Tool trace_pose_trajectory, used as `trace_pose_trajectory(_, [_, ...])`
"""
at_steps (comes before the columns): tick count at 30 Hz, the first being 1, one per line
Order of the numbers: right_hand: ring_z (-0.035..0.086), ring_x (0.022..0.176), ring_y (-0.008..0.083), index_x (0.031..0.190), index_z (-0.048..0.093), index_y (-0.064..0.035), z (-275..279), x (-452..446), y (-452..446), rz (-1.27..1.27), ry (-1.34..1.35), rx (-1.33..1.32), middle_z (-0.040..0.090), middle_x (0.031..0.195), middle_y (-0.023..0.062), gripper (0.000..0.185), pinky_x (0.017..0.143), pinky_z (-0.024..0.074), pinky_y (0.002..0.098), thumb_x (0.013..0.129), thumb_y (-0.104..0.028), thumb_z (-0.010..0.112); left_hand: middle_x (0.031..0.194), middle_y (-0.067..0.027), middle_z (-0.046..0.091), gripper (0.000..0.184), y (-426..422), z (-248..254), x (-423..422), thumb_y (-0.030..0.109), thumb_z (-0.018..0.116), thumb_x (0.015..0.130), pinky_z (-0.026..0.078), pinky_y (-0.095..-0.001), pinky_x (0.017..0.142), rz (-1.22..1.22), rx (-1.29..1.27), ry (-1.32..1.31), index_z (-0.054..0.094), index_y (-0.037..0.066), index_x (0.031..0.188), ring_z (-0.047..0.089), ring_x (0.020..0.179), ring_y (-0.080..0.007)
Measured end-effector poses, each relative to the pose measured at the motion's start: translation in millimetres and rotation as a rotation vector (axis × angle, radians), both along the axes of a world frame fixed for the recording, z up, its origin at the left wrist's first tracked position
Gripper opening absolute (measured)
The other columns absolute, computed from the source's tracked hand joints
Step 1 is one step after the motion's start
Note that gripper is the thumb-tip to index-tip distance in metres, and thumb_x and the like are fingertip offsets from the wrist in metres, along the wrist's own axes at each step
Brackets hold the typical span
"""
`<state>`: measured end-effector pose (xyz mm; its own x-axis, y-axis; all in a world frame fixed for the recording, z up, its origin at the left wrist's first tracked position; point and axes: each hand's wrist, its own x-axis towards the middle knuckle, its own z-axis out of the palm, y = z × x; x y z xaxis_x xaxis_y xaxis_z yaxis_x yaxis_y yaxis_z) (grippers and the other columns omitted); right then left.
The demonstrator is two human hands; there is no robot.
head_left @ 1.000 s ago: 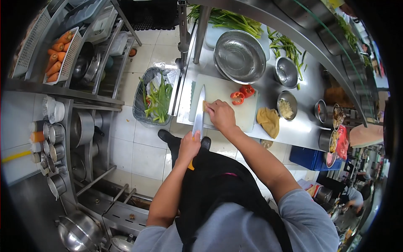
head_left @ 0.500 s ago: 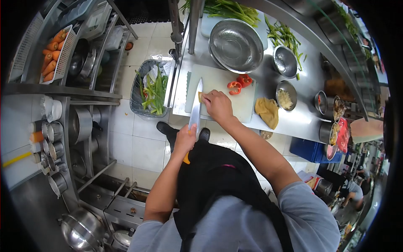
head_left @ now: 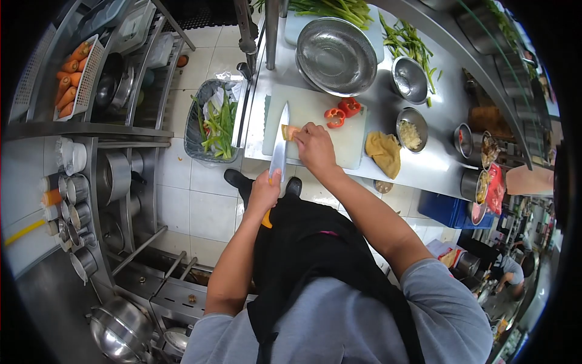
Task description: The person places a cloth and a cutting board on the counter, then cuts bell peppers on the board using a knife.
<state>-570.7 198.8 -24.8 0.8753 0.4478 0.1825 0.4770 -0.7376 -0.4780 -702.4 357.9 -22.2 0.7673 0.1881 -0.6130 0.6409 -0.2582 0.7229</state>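
Note:
My left hand (head_left: 265, 193) is closed around the orange handle of a kitchen knife (head_left: 278, 151), whose long blade points away from me over the white cutting board (head_left: 315, 109). Between the fingertips of my right hand (head_left: 316, 147) is a small orange-tan vegetable piece (head_left: 290, 131) with a brownish end. It meets the blade from the right; its exact kind is unclear. Two cut pieces of red pepper (head_left: 334, 118) lie farther up the board, beyond my right hand. A folded yellow-brown cloth (head_left: 383, 155) rests to the right of the board.
A large metal colander (head_left: 336, 57) stands behind the board. At right are a small steel bowl (head_left: 410, 80) and a bowl of chopped pale food (head_left: 412, 130). Left of the table is a lined bin (head_left: 195, 136) with green scraps. Carrots (head_left: 74, 76) fill a shelf basket.
More of the vegetable piece shows beside the blade, with its orange-pink side now in sight. The whole view has shifted slightly; both hands keep their holds.

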Motion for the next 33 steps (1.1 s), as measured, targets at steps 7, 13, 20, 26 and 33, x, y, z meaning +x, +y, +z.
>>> trace_pose_trajectory(7, [0.064, 0.087, 0.0325, 0.097, 0.079, -0.0078, 1, 0, -1, -0.001, 0.009, 0.023, 0.066, 0.094, 0.0102, 0.014, 0.081, 0.054, 0.0436, 0.084, -0.005, 0.076, 0.065, -0.0162, 0.063, 0.05, 2, -9, -1, 0.045, 0.051, 0.11, 0.051, -0.0402, 0.046, -0.036, -0.012, -0.029, 0.062, -0.002, 0.098, 0.064, 0.047, -0.0266])
trace_pose_trajectory(13, [0.064, 0.087, 0.0328, 0.099, 0.08, -0.0076, 1, -1, -1, 0.013, 0.018, 0.041, 0.065, 0.095, 0.0103, 0.016, 0.081, 0.0538, 0.044, 0.084, -0.005, 0.077, 0.065, -0.0163, 0.063, 0.05, 3, -6, -2, 0.045, 0.051, 0.11, 0.052, -0.0406, 0.047, -0.041, 0.002, -0.01, 0.063, -0.002, 0.098, 0.064, 0.047, -0.0268])
trace_pose_trajectory(20, [0.064, 0.09, 0.033, 0.103, 0.078, -0.006, -5, 6, 1, 0.07, -0.002, 0.12, 0.065, 0.096, 0.0111, 0.017, 0.083, 0.0536, 0.0443, 0.086, -0.004, 0.075, 0.067, -0.0169, 0.064, 0.05, 9, -2, -1, 0.045, 0.051, 0.11, 0.053, -0.0407, 0.046, -0.054, 0.009, 0.004, 0.063, -0.002, 0.1, 0.065, 0.047, -0.027])
trace_pose_trajectory(26, [0.062, 0.093, 0.0323, 0.097, 0.076, -0.0041, -9, 17, 14, 0.119, 0.011, 0.136, 0.065, 0.095, 0.0118, 0.01, 0.088, 0.0527, 0.044, 0.089, -0.005, 0.069, 0.059, -0.0072, 0.055, 0.049, 17, 0, 2, 0.045, 0.051, 0.111, 0.047, -0.0346, 0.04, -0.019, 0.036, 0.0, 0.06, -0.001, 0.095, 0.058, 0.043, -0.0184])
trace_pose_trajectory(33, [0.061, 0.097, 0.0321, 0.101, 0.077, -0.0044, -12, 15, 13, 0.116, 0.013, 0.145, 0.065, 0.098, 0.0112, 0.014, 0.09, 0.0526, 0.0428, 0.088, -0.003, 0.071, 0.065, -0.0141, 0.062, 0.05, 11, -8, 5, 0.045, 0.05, 0.11, 0.052, -0.0385, 0.044, 0.001, -0.026, -0.008, 0.064, -0.003, 0.102, 0.063, 0.046, -0.0241])
